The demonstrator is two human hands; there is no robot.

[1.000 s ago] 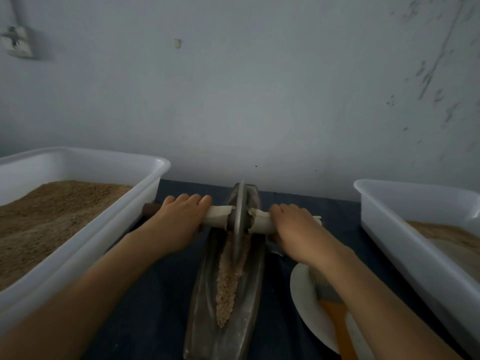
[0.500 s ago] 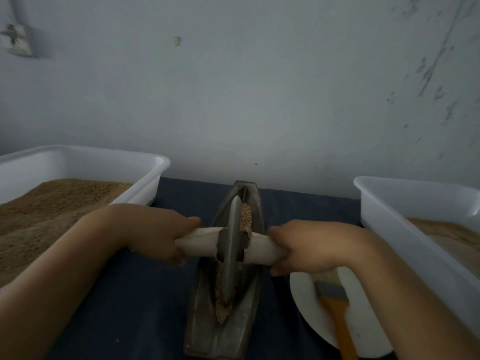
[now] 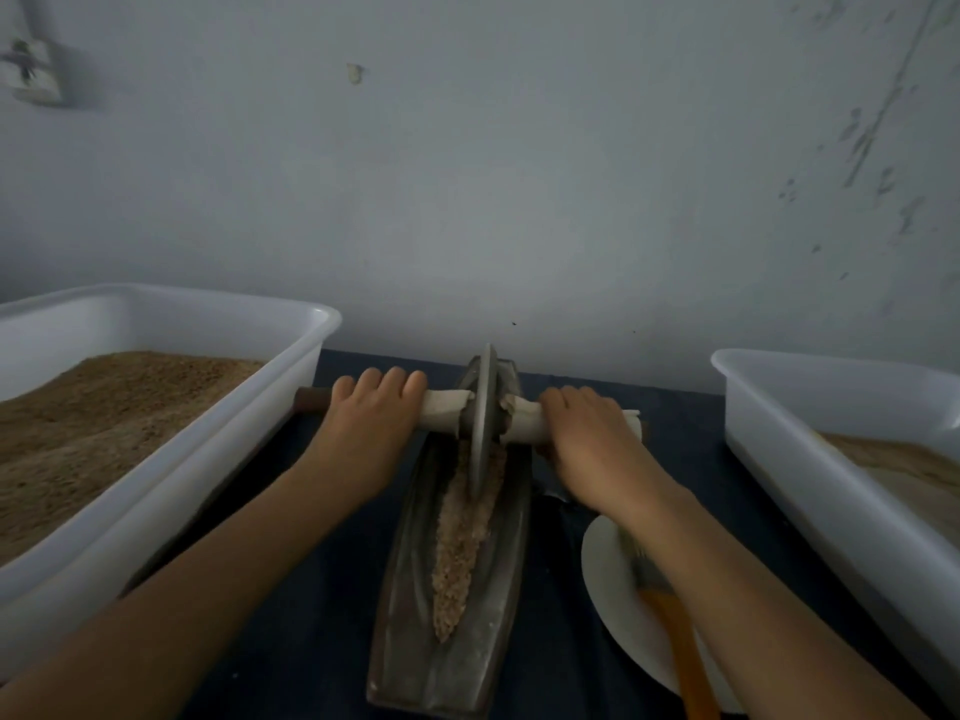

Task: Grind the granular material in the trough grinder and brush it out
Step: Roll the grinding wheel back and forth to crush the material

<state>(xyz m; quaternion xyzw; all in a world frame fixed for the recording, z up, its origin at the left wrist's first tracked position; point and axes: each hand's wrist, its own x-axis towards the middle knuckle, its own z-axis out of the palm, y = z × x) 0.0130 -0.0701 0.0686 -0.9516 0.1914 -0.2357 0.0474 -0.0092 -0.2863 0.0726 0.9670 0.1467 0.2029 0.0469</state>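
Head view: fingers of left hand [image 3: 370, 433] and right hand [image 3: 587, 439] curled over the wheel's axle handle [image 3: 441, 407], both gripping it.

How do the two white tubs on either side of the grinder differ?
The left tub is heaped with coarse brown grain, which reaches close to its rim at the far end; the right tub holds a lower, paler, smoother layer. The left tub's long wall shows almost whole; the right tub is cut off by the picture's edge. Both are white plastic, rectangular, open-topped, and stand on the dark table.
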